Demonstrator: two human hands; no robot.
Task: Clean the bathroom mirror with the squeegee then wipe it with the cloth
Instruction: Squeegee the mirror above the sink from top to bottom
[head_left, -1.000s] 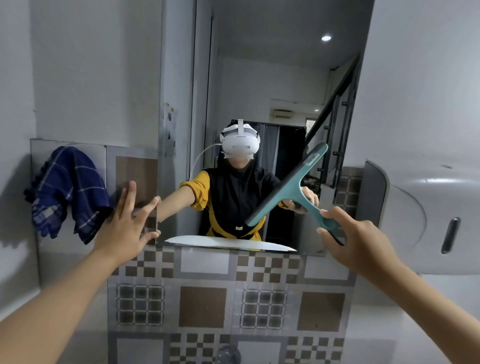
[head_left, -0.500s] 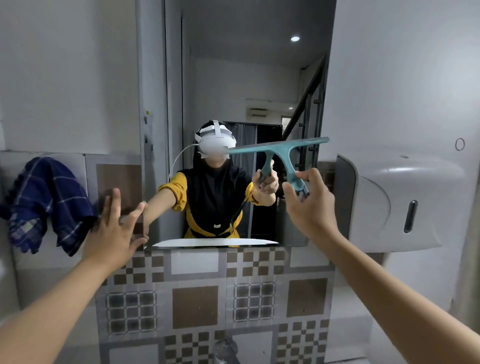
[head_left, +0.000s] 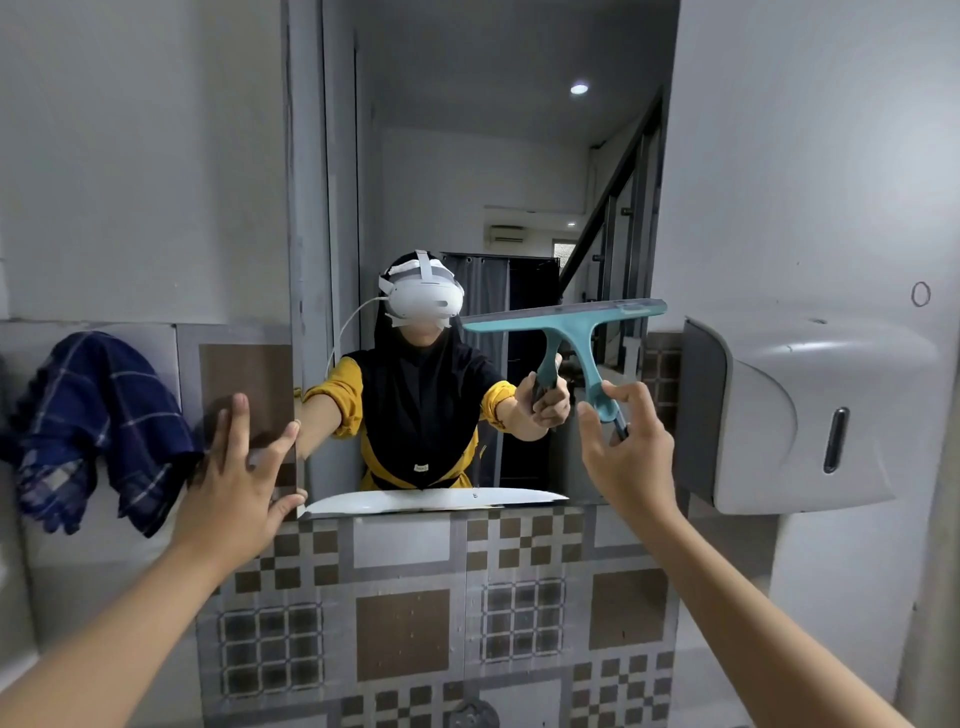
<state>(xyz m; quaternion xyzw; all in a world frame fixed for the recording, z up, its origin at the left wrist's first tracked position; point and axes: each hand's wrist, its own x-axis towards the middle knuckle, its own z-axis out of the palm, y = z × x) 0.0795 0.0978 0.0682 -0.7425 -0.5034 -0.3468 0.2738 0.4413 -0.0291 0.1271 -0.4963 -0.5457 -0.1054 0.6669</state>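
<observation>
1. While the right hand (head_left: 626, 457) grips the teal squeegee (head_left: 566, 332) by its handle, the blade lies level against the mirror (head_left: 467, 156), apparently touching.
2. Left hand (head_left: 236, 483), fingers spread, presses the mirror's lower left edge.
3. Left of the mirror hangs the blue checked cloth (head_left: 98, 415).

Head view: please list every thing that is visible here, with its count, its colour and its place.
mirror: one, silver frame, on the wall at centre, above the tiles
squeegee: one, teal, blade level in front of the mirror's right half
cloth: one, dark blue with a white check, hanging on the wall at left
dispenser: one, white, on the wall right of the mirror
patterned tiles: many, grey, white and brown, below and beside the mirror
left hand: one, open, fingers spread at the mirror's lower left corner
right hand: one, holding the squeegee handle
</observation>
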